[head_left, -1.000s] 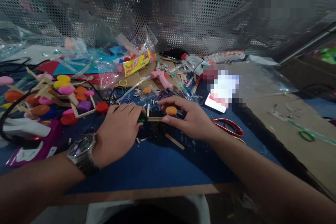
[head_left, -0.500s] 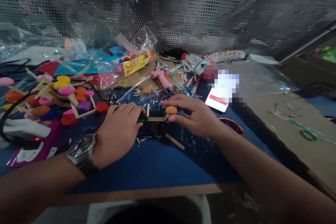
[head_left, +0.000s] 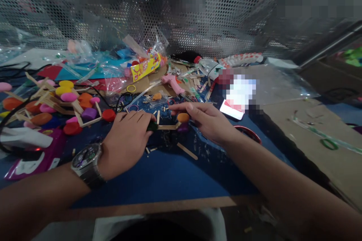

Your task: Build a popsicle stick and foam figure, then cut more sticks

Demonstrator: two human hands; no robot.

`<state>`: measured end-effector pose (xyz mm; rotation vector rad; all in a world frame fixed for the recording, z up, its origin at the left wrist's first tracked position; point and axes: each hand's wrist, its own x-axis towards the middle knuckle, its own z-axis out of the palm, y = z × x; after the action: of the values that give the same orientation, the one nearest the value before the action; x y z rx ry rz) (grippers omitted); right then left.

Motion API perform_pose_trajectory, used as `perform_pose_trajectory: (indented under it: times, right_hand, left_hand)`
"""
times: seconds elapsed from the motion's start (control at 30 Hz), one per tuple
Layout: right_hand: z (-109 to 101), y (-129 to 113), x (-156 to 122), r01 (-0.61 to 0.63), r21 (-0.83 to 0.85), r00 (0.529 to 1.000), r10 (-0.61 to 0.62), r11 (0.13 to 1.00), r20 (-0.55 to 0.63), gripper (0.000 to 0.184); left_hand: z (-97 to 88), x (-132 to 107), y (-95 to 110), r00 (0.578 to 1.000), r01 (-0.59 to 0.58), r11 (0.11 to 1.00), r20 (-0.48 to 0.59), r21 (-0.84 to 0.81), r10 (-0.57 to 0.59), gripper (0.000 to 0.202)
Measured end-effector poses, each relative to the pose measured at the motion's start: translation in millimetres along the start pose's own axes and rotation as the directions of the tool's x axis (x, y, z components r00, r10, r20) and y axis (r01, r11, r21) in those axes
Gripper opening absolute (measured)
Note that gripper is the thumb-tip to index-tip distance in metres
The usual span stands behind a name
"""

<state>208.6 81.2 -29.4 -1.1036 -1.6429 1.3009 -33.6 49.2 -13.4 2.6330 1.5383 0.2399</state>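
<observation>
My left hand (head_left: 128, 139), with a watch at the wrist, is closed on the dark green lump (head_left: 152, 125) at the left end of a small craft-stick frame (head_left: 166, 127). A short stick (head_left: 158, 116) stands upright near that end. At the frame's right end sit an orange disc-like lump (head_left: 183, 118) and, just below it, a purple lump (head_left: 183, 127). My right hand (head_left: 207, 118) is beside these two, fingers stretched out behind the orange one and thumb lifted off. Below the frame, a loose craft stick (head_left: 188, 151) lies on the blue tabletop (head_left: 169, 180).
On the left are several craft-stick frames with coloured lumps (head_left: 70, 98) and a purple-and-white device (head_left: 39, 150). Behind are a pink glue gun (head_left: 173, 83), a yellow-labelled packet (head_left: 145, 68) and a plastic bottle (head_left: 209, 67). A lit phone (head_left: 232, 110) and red-rimmed ring (head_left: 250, 132) lie right.
My right hand has let go of the right end of the frame, and its thumb has risen away from the lumps. More of the purple lump shows. My left hand keeps its hold.
</observation>
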Motion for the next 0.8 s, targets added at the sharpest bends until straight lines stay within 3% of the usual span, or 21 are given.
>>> perform_pose_trajectory:
  times: [0.1, 0.4, 0.57, 0.8]
  right_hand:
    - [2.9, 2.6, 2.2, -0.077, 0.047, 0.997, 0.076, 0.996, 0.009, 0.056]
    - [4.6, 1.3, 1.6, -0.111, 0.151, 0.994, 0.11, 0.982, 0.016, 0.051]
    - [5.2, 2.4, 4.0, -0.148, 0.139, 0.989, 0.144, 0.979, 0.04, 0.041]
    - [4.5, 2.7, 4.5, -0.151, 0.128, 0.988, 0.148, 0.98, 0.039, 0.041]
  left_hand:
    - [1.3, -0.5, -0.3, 1.0, -0.01, 1.0, -0.023, 0.005, 0.01, 0.016]
    - [2.1, -0.7, -0.9, 0.999, -0.021, 1.0, -0.032, 0.009, 0.021, 0.019]
    - [3.2, -1.1, -1.9, 0.999, -0.027, 1.0, -0.047, 0.011, 0.027, 0.02]
    - [4.4, -1.9, -2.1, 0.998, -0.032, 0.999, -0.054, 0.007, 0.032, 0.02]
